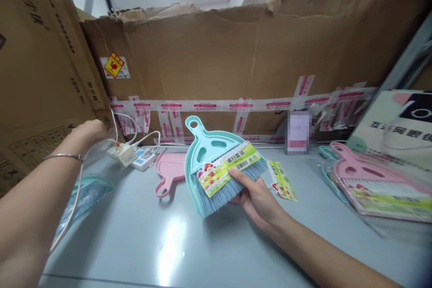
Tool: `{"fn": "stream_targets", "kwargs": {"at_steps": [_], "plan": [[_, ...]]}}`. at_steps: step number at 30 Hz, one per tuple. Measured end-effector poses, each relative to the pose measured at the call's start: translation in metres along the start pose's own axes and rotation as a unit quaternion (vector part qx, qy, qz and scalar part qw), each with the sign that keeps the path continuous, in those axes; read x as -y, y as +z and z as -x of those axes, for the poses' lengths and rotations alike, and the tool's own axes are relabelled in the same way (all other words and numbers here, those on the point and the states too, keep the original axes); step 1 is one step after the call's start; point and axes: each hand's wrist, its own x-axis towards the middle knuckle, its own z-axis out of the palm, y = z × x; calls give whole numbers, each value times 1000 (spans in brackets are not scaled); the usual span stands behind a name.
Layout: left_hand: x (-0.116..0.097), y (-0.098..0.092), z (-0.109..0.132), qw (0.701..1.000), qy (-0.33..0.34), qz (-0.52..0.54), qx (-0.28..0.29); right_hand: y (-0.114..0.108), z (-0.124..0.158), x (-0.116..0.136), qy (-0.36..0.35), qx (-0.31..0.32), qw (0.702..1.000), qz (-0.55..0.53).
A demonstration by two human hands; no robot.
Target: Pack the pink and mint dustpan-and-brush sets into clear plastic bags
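My right hand (256, 198) grips a turquoise dustpan and brush set (219, 157), its thumb on the printed card and the other fingers behind. The brush's blue-grey bristles lie across the pan, and the pan handle points up. At the left, my left hand (91, 131) is raised by the cardboard, fingers curled and mostly turned away. Blurred clear plastic film (98, 141), apparently a bag, hangs at this hand. Behind the set, a pink dustpan (168, 168) lies on the table, partly covered. A loose printed card (282, 181) rests right of the brush.
A power strip (144, 158) with a plug adapter (124, 155) and white cables sits back left. Bagged turquoise items (87, 193) lie under my left forearm. Bagged pink and turquoise sets (374, 180) lie at right, before a printed box (398, 121). Cardboard (209, 58) walls the back.
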Motion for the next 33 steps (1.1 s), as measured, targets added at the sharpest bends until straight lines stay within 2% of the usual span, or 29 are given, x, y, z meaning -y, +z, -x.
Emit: {"fn": "stream_targets", "kwargs": {"at_steps": [3, 5, 6, 8, 10, 12, 14, 16, 19, 21, 23, 26, 29, 33], "plan": [[-10, -5, 5, 979, -96, -163, 73, 1, 1, 3, -1, -3, 1000, -1], [-16, -15, 8, 973, -102, -194, 69, 1, 2, 4, -2, -3, 1000, -1], [-20, -22, 10, 974, -93, -202, 48, 1, 2, 5, -1, -3, 1000, -1], [-37, -38, 19, 973, -71, -216, -37, 0, 3, 6, -2, 2, 1000, 0], [-64, -52, 36, 968, -26, -201, -146, 0, 4, 8, -6, 6, 1000, 3], [-97, -55, 59, 955, 49, -112, -270, 0, 6, 12, -14, 2, 1000, 7], [-127, -41, 87, 956, 194, -13, -219, 1, 7, 17, -43, -13, 999, 7], [-150, -10, 114, 942, 298, 17, -152, 2, 7, 23, -98, -26, 995, 0], [-171, 45, 151, 927, 373, 21, -3, 1, 6, 33, -178, -39, 983, -2], [-179, 71, 168, 915, 396, 17, 78, -2, 3, 38, -210, -52, 976, 2], [-183, 80, 177, 905, 407, 32, 118, -5, 1, 42, -232, -63, 971, 0], [-180, 70, 175, 915, 382, 63, 116, -8, 0, 48, -249, -70, 966, -1], [-167, 64, 163, 922, 361, 69, 121, -7, 1, 53, -243, -60, 968, 15], [-154, 87, 153, 903, 388, 50, 178, -6, 10, 54, -194, -58, 979, 31]]}}
